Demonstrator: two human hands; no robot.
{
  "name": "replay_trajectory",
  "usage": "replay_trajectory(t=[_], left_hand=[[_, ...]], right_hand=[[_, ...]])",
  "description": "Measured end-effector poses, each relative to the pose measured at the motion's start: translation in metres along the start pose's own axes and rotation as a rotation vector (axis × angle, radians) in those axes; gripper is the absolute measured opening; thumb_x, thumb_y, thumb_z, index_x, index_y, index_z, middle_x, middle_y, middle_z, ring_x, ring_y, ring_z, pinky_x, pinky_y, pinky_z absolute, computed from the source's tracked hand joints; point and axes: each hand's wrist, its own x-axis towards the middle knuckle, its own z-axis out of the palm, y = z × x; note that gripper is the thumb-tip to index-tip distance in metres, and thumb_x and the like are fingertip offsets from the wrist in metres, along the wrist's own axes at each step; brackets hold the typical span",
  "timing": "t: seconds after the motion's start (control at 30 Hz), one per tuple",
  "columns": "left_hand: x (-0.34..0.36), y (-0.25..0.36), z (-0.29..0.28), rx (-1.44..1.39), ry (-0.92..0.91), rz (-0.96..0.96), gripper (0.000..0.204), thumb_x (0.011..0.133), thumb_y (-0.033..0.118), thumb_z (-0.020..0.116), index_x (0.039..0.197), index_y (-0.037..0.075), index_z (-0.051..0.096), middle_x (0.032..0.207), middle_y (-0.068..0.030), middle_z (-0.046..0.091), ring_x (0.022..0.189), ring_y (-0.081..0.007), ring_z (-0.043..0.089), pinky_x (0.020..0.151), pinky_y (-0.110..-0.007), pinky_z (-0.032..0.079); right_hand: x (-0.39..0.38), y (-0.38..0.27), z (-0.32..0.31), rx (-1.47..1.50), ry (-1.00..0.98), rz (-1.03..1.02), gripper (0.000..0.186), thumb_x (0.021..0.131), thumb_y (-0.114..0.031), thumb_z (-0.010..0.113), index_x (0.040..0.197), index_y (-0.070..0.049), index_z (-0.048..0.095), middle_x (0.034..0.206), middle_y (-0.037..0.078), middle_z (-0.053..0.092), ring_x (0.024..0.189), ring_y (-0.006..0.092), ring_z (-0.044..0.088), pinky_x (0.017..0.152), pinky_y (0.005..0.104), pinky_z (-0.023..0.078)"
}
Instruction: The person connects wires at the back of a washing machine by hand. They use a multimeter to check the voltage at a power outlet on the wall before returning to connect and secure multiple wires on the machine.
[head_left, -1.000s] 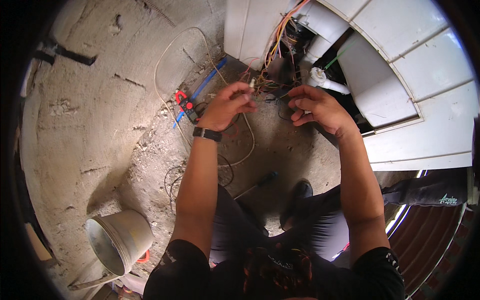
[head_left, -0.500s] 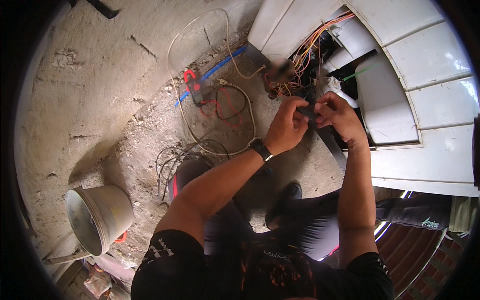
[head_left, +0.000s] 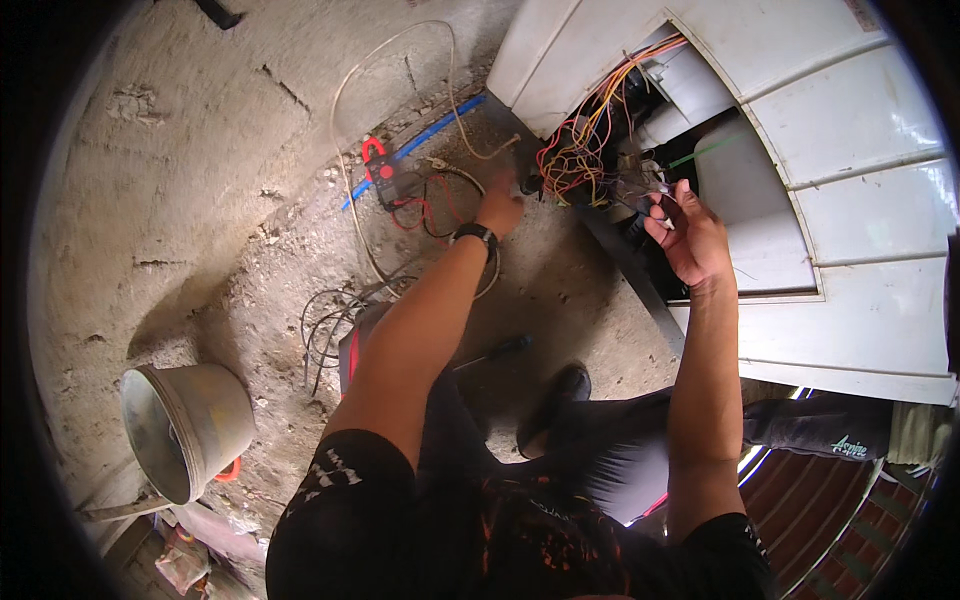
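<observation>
My right hand [head_left: 697,240] is at the opening of a white appliance cabinet [head_left: 860,210], its fingers closed around a small piece with a white tip [head_left: 666,224] whose kind is unclear. Beside those fingers, a loose bundle of coloured wires [head_left: 580,165] hangs out of the opening. My left hand [head_left: 499,208] is off to the left, low over the floor next to a pale cable [head_left: 478,150]. Motion smears its fingers, so what they touch does not show. A red and black clamp meter [head_left: 384,173] with test leads lies left of that hand.
A blue rod [head_left: 425,135] lies along the wall's foot. Dark cables [head_left: 325,330] are coiled by my left knee. Near my shoe [head_left: 570,385] is a screwdriver [head_left: 515,344]. A bucket [head_left: 215,420] lies tilted at lower left. Pale tubs [head_left: 740,205] show inside the cabinet.
Both hands were together around a small dark piece before the opening. My left hand has come away, left and toward the floor; the right stays by the wires. The screwdriver is now plainly visible.
</observation>
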Motion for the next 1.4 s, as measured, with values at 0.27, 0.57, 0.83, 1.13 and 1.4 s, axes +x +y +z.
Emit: replay_trajectory(t=[0.27, 0.57, 0.83, 1.13, 1.4], left_hand=[[0.002, 0.032, 0.022, 0.096, -0.342, 0.113, 0.032, 0.095, 0.022, 0.066, 0.125, 0.01, 0.063, 0.119, -0.0158, 0.069, 0.112, -0.0408, 0.063, 0.097, -0.05, 0.05], [-0.061, 0.117, -0.027, -0.556, -0.705, -0.267, 0.034, 0.099, 0.039, 0.067, 0.101, 0.006, 0.065, 0.078, 0.0008, 0.061, 0.071, -0.0122, 0.067, 0.065, -0.028, 0.052], [-0.085, 0.166, -0.049, -0.612, -0.531, -0.182, 0.034, 0.098, 0.038, 0.069, 0.1, 0.004, 0.066, 0.075, 0.0037, 0.059, 0.064, -0.0068, 0.059, 0.057, -0.024, 0.05], [-0.086, 0.166, -0.058, -0.536, -0.446, -0.12, 0.03, 0.098, 0.033, 0.066, 0.089, 0.004, 0.065, 0.072, 0.0024, 0.058, 0.06, -0.0056, 0.056, 0.051, -0.025, 0.05], [-0.086, 0.162, -0.062, -0.515, -0.438, -0.172, 0.029, 0.099, 0.032, 0.066, 0.088, 0.005, 0.064, 0.072, 0.0028, 0.058, 0.058, -0.0061, 0.057, 0.05, -0.025, 0.049]], right_hand=[[-0.002, 0.001, 0.004, 0.035, -0.028, 0.036, 0.031, 0.101, -0.035, 0.063, 0.113, -0.006, 0.063, 0.106, 0.008, 0.068, 0.089, 0.0188, 0.065, 0.081, 0.0384, 0.059], [0.015, -0.011, 0.0, 0.081, -0.061, -0.037, 0.032, 0.102, -0.032, 0.062, 0.114, -0.002, 0.059, 0.104, 0.01, 0.067, 0.087, 0.0194, 0.065, 0.082, 0.0382, 0.061], [0.016, -0.007, 0.011, 0.109, -0.066, -0.05, 0.032, 0.102, -0.032, 0.061, 0.112, -0.001, 0.059, 0.105, 0.012, 0.067, 0.089, 0.0201, 0.066, 0.083, 0.0386, 0.061], [0.017, -0.005, 0.012, 0.088, -0.067, -0.053, 0.028, 0.104, -0.03, 0.06, 0.109, -0.002, 0.059, 0.104, 0.012, 0.067, 0.089, 0.0206, 0.066, 0.083, 0.0383, 0.061], [0.016, -0.005, 0.022, 0.097, -0.032, -0.038, 0.027, 0.103, -0.029, 0.061, 0.108, -0.003, 0.06, 0.103, 0.011, 0.067, 0.089, 0.0202, 0.065, 0.082, 0.0387, 0.061]])
